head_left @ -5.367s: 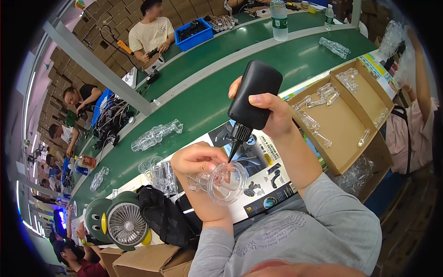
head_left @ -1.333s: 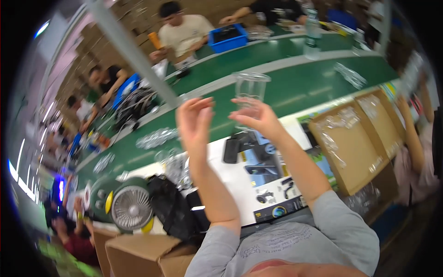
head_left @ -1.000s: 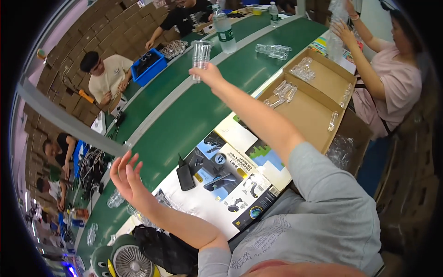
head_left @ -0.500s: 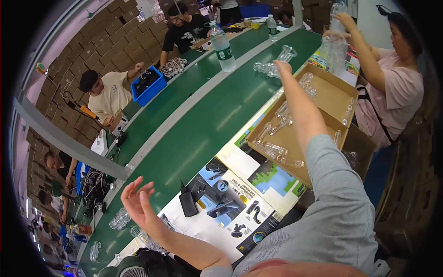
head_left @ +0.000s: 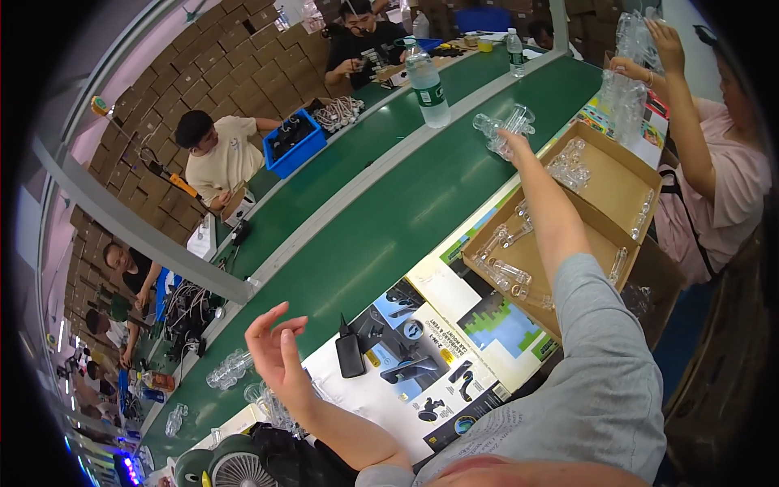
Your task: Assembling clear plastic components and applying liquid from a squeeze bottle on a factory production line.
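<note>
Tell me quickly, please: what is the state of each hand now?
Left hand: open, empty.
Right hand: at clear tubular pieces; open or closed cannot be told.

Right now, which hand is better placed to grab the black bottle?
Likely the left hand: it is nearer the black bottle and looks empty; the right hand is farther, at clear plastic pieces.
</note>
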`<state>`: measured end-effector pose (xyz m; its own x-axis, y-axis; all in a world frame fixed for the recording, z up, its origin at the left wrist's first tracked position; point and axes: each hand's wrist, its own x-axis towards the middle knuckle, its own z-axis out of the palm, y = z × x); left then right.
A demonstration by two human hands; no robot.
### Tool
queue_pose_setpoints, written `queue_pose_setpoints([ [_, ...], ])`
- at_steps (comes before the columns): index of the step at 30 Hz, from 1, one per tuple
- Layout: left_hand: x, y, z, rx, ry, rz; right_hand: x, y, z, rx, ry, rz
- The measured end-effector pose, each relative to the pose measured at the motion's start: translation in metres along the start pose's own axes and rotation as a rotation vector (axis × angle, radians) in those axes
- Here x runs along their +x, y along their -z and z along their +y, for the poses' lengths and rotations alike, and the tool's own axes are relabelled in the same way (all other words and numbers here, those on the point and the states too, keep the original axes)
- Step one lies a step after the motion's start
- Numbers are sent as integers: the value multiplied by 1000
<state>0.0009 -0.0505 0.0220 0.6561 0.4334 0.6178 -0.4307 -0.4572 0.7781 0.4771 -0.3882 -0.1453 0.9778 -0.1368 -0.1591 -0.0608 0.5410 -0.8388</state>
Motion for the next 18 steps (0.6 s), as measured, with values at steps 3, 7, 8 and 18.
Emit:
queue_pose_setpoints([
  [3,-1,-2,0,-66,9,-25,-19,-27,4,-20,48,52],
  [7,1,-3,-11,-158,83,-75,-73,-77,7,-52,-140,-146],
  [8,2,3,-18,-200,123,-101,-100,-97,10,-54,-154,-168],
  [18,9,-7,-56,-1349,623,9,-337,-213,12,-334,317,-1006],
])
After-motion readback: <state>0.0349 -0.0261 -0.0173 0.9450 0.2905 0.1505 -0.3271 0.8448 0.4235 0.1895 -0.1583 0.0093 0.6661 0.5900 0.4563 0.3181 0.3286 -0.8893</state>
